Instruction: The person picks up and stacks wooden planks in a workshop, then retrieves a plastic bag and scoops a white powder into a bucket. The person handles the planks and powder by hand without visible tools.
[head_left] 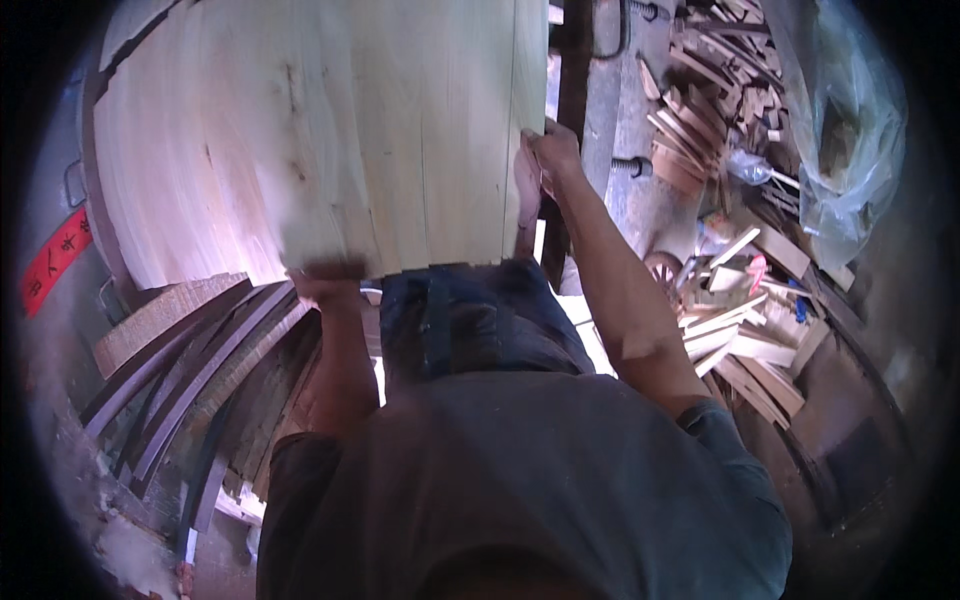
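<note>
A broad, pale wooden panel (400,140), made of boards joined side by side, lies in front of me. Fine seams and a few dark marks run along its grain. My right hand (553,152) grips the panel's right edge, its fingers closed on the border. At the near edge, left of my lap, my left hand (325,285) touches the panel. That hand is smeared and dim, so its fingers cannot be made out. A dark brownish patch shows at the panel's edge by it; whether it is part of the hand or a separate thing is unclear.
Curved wooden strips (200,350) are stacked to my left, near a red paper strip (57,262). Wood offcuts (745,330) lie heaped at right, with more scraps (700,110) farther off. A clear plastic bag (850,150) hangs far right. Threaded metal rods (630,167) stick out beside the panel.
</note>
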